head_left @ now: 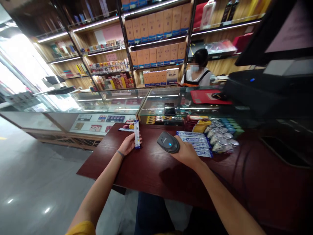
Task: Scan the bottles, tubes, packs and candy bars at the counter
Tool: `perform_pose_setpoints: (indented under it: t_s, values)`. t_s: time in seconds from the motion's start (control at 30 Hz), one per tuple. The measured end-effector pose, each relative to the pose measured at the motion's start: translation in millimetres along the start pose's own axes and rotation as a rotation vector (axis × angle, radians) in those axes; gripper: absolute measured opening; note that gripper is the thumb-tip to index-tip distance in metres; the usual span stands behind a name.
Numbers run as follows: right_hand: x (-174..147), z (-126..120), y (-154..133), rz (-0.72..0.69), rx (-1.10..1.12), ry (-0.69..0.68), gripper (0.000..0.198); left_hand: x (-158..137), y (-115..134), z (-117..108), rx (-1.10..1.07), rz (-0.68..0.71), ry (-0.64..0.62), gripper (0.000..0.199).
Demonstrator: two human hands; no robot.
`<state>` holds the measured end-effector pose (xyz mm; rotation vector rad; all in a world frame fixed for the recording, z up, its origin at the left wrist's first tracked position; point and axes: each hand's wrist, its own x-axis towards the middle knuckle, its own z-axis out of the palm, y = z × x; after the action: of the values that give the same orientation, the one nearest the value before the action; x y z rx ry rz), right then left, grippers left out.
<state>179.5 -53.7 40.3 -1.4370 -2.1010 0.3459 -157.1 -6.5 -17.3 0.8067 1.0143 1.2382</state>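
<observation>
In my left hand (pixel 128 144) is a slim white-and-blue packet (pixel 137 134), held upright above the dark red table (pixel 146 173). My right hand (pixel 187 152) grips a black barcode scanner (pixel 168 142) with a blue light on top, its head pointing left toward the packet. Several similar blue-and-white packets (pixel 195 143) lie side by side just beyond my right hand. Behind my left hand, a small pile of red and yellow packets (pixel 128 124) rests on the table, with a blue-and-white packet beside it.
Stacked red-and-yellow packets (pixel 195 123) and several small jars with silvery lids (pixel 221 140) stand at the right. A phone-like dark slab (pixel 285 150) and a monitor (pixel 281 39) are farther right. Beyond the glass counter (pixel 144 101) is a person (pixel 197 70) before shelves.
</observation>
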Motion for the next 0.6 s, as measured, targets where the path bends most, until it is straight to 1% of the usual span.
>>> perform_pose_setpoints:
  t_s: [0.07, 0.13, 0.2, 0.27, 0.33, 0.4, 0.5, 0.6]
  values:
    - [-1.2, -10.5, 1.1, 0.018, 0.018, 0.036, 0.04, 0.2, 4.4, 4.8, 0.022, 0.012, -0.014, 0.03]
    - [-4.2, -22.0, 5.0, 0.061, 0.047, 0.074, 0.043, 0.9, 9.2, 16.1, 0.029, 0.039, -0.033, 0.03]
    - [-8.8, -32.9, 12.6, 0.108, 0.082, 0.103, 0.043, 3.5, 11.8, 34.1, 0.058, 0.075, -0.045, 0.035]
    - [-14.6, -42.4, 24.5, 0.137, 0.116, 0.135, 0.041, 8.7, 10.4, 56.9, 0.143, 0.14, -0.045, 0.041]
    - [-21.1, -50.4, 39.8, 0.16, 0.148, 0.18, 0.042, 16.1, 4.8, 81.9, 0.296, 0.241, -0.025, 0.041]
    - [-28.2, -57.9, 56.4, 0.186, 0.169, 0.244, 0.046, 24.1, -4.0, 107.1, 0.47, 0.344, -0.014, 0.036]
    - [-39.9, -70.1, 79.7, 0.197, 0.183, 0.325, 0.049, 34.5, -19.2, 143.4, 0.695, 0.466, -0.074, 0.029]
    - [-52.1, -83.6, 97.4, 0.215, 0.178, 0.363, 0.05, 43.3, -33.2, 177.1, 0.962, 0.591, -0.15, 0.025]
